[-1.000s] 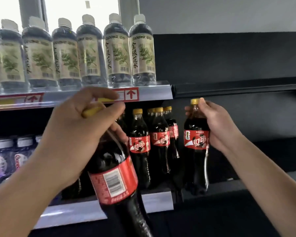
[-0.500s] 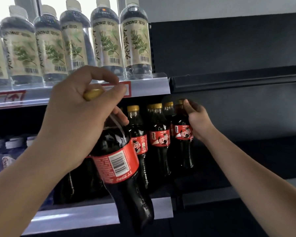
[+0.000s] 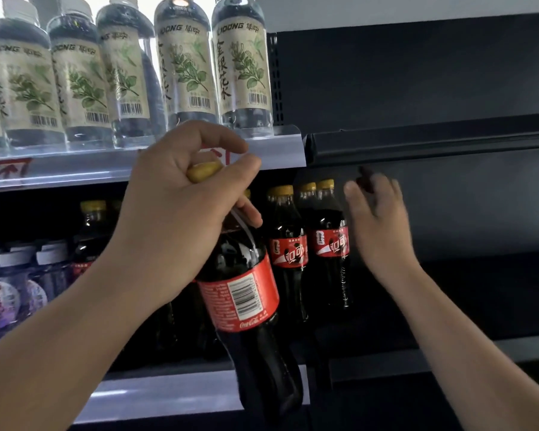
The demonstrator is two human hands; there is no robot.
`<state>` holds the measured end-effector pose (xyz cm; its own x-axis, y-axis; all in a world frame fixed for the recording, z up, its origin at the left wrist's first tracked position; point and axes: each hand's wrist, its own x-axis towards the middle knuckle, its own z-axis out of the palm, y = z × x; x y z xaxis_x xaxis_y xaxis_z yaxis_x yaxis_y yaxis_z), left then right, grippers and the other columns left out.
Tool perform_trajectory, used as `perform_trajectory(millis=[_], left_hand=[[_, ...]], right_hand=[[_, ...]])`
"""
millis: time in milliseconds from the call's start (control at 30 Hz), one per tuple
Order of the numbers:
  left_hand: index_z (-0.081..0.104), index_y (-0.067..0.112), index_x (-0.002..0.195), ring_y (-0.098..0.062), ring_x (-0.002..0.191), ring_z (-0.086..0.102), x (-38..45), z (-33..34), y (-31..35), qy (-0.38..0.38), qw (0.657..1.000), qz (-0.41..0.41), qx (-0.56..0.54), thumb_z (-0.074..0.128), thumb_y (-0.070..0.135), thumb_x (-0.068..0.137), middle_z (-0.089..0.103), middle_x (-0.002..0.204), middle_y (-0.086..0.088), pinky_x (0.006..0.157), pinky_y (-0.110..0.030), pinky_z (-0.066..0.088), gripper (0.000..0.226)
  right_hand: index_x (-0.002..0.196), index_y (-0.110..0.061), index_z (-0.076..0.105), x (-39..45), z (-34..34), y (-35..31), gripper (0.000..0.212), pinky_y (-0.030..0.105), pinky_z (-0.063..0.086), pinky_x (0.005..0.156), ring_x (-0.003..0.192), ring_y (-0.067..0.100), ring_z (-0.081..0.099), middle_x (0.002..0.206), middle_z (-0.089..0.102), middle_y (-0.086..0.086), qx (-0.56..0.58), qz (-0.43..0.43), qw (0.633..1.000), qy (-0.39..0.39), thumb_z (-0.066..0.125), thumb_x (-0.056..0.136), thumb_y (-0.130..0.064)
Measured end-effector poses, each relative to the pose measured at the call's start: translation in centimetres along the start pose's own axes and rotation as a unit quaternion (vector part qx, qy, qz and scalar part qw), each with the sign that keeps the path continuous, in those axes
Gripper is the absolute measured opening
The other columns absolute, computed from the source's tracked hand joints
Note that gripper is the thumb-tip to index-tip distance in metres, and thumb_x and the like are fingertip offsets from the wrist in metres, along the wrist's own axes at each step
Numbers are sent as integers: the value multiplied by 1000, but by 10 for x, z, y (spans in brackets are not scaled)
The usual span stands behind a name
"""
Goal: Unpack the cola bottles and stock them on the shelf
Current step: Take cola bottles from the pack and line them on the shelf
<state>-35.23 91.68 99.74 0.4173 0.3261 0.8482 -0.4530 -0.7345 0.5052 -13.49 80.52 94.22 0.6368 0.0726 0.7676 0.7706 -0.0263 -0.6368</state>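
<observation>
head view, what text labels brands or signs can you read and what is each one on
"Coca-Cola": red label of the cola bottle gripped by the left hand.
"金银花水": pale label of the rightmost herbal water bottle on the upper shelf.
"OONG": top of that same label; first letters unclear.
Red up arrow: price strip.
Purple bottles: lettering blurred.
Barcode digits: too small.

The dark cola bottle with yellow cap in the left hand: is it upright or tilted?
Tilted. The dark cola bottle leans, base lower right of its cap, which the left hand grips.
</observation>
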Motion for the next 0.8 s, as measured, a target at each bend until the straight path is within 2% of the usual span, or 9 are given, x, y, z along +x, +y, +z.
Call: perform_trajectory(millis=[33, 67, 133, 200, 300, 367, 433, 600, 800], left_hand=[[68, 25, 94, -26, 57, 75, 1, 3, 1, -2, 1000, -3, -10, 71, 20, 93, 69, 66, -17, 74, -52, 62, 6], [68, 24, 94, -27, 57, 75, 3, 6, 3, -5, 1000, -8, -20, 71, 19, 93, 69, 65, -16, 73, -51, 63, 6], [68, 21, 95, -29, 57, 74, 6, 14, 5, -15, 999, -18, -45, 71, 17, 93, 68, 59, -8, 68, -49, 64, 5], [68, 18, 95, -29, 58, 74, 7, 24, 8, -28, 996, -32, -72, 71, 16, 93, 66, 56, -1, 66, -51, 64, 4], [70, 22, 96, -21, 70, 77, 12, 35, 11, -43, 997, -23, -66, 72, 25, 93, 71, 66, 3, 74, -50, 64, 5], [71, 30, 100, -9, 85, 75, 16, 34, 12, -46, 998, -5, -39, 71, 39, 92, 75, 84, 9, 84, -41, 62, 12], [72, 35, 102, 0, 96, 71, 18, 27, 13, -43, 999, 8, -13, 68, 47, 89, 75, 95, 18, 96, -42, 57, 18], [76, 46, 81, -14, 104, 72, 14, 6, 2, -6, 999, 7, -45, 70, 45, 84, 75, 94, 17, 91, -51, 60, 6], [77, 44, 82, -19, 107, 71, 8, -15, -19, -3, 998, -4, -56, 70, 44, 84, 74, 104, 4, 86, -45, 61, 7]], right_hand=[[136, -31, 57, -26, -12, -14, 42, 22, 48, 99, 116, -1, 58, 123, 59, -19, 40, -26, 998, -37, 56, 99, -52], [135, -40, 54, -51, -22, -29, 46, 17, 48, 98, 118, -4, 59, 124, 63, -22, 85, -41, 988, -119, 61, 93, -58], [136, -53, 47, -91, -30, -57, 63, 15, 49, 97, 121, -6, 60, 130, 64, -27, 122, -26, 939, -322, 73, 80, -64], [131, -57, 44, -107, -29, -62, 66, 6, 48, 92, 114, -11, 62, 124, 64, -33, 131, -14, 908, -398, 82, 78, -49], [124, -51, 50, -102, -28, -55, 59, 1, 45, 85, 107, -12, 63, 116, 67, -32, 126, -10, 930, -345, 85, 79, -33], [123, -47, 53, -94, -30, -45, 57, 1, 44, 82, 104, -11, 65, 113, 68, -30, 125, -10, 946, -297, 85, 79, -31], [122, -46, 52, -86, -31, -31, 54, -1, 42, 81, 103, -14, 63, 112, 67, -32, 112, -3, 956, -273, 83, 80, -33], [124, -44, 50, -74, -21, 2, 54, -1, 44, 78, 101, -15, 63, 109, 66, -35, 82, 22, 964, -250, 83, 83, -32], [133, -39, 46, -73, 8, 18, 60, -1, 45, 77, 103, -15, 62, 110, 64, -35, 107, 54, 967, -225, 81, 85, -32]])
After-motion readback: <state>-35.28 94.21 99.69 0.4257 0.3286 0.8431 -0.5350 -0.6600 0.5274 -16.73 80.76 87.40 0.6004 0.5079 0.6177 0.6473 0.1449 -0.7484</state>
